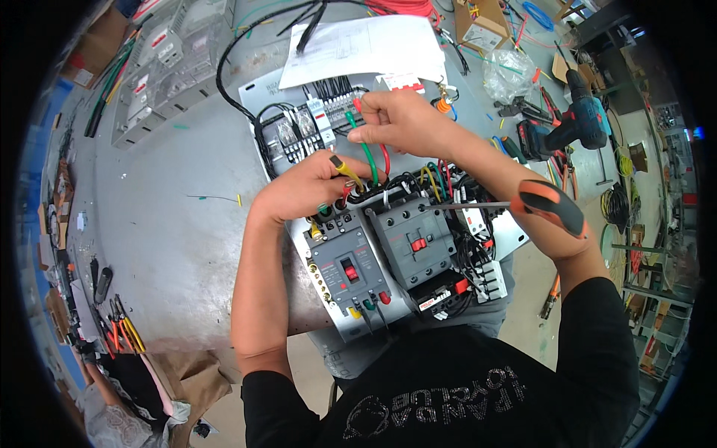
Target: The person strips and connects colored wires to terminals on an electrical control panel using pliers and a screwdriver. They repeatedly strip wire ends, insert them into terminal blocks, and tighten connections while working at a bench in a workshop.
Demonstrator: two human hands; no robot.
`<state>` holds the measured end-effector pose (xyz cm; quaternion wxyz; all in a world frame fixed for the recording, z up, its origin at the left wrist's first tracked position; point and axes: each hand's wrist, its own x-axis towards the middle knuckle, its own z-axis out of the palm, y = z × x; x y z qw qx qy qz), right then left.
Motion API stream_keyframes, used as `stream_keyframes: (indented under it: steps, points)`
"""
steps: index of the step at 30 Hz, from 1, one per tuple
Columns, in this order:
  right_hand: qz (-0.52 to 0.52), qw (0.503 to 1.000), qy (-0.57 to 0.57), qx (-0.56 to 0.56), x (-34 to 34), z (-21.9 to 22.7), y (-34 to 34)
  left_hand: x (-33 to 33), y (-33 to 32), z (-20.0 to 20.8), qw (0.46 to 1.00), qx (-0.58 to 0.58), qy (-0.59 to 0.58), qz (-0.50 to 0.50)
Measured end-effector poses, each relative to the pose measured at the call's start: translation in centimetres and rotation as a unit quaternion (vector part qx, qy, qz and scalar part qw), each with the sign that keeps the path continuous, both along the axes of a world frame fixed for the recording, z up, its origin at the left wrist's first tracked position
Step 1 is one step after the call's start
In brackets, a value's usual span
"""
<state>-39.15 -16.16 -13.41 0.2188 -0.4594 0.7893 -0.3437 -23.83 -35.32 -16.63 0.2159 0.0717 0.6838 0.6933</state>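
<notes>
My left hand (302,183) is closed about thick wires behind the black circuit breaker (347,269), its fingers partly hidden. A yellow-sleeved wire end (343,166) sticks up between them, and the index finger reaches the base of the green wire (370,160). My right hand (403,123) pinches a red wire (385,158) near its red-sleeved end; the green wire's tip stands by the thumb. Beside the breaker sits a black contactor (413,243). A screwdriver (549,207) with an orange-black handle has its tip at the contactor, the handle above my right forearm.
Everything is mounted on a metal plate (258,93) on the grey table (179,261). Paper sheets (358,48) cover its far edge, near a terminal strip (340,108). A cordless drill (579,119) stands at right. Pliers (123,328) lie at left, below clear-covered enclosures (168,67).
</notes>
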Motion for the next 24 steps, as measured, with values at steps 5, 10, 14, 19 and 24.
stream_keyframes:
  steps: [5, 10, 14, 19, 24]
  points:
    - [-0.022, 0.995, -0.091, -0.043, 0.2, 2.2, 1.5, 0.5, 0.3, 0.6, 0.997, -0.055, 0.000, 0.045]
    - [0.129, 0.991, -0.042, -0.016, 3.2, 6.5, 1.0, 0.8, -0.1, 0.0, 0.990, -0.115, 0.057, 0.053]
    - [0.202, 0.977, 0.000, -0.069, 2.7, 4.7, 0.4, 1.2, 0.4, 0.8, 0.985, -0.142, 0.048, 0.089]
    - [0.191, 0.979, -0.059, -0.043, 3.6, 4.8, 1.1, 1.2, 0.3, 0.9, 0.981, -0.173, 0.024, 0.090]
    - [0.096, 0.974, -0.205, 0.000, 3.2, 4.0, 1.2, 1.4, 0.5, 1.3, 0.988, -0.124, 0.019, 0.090]
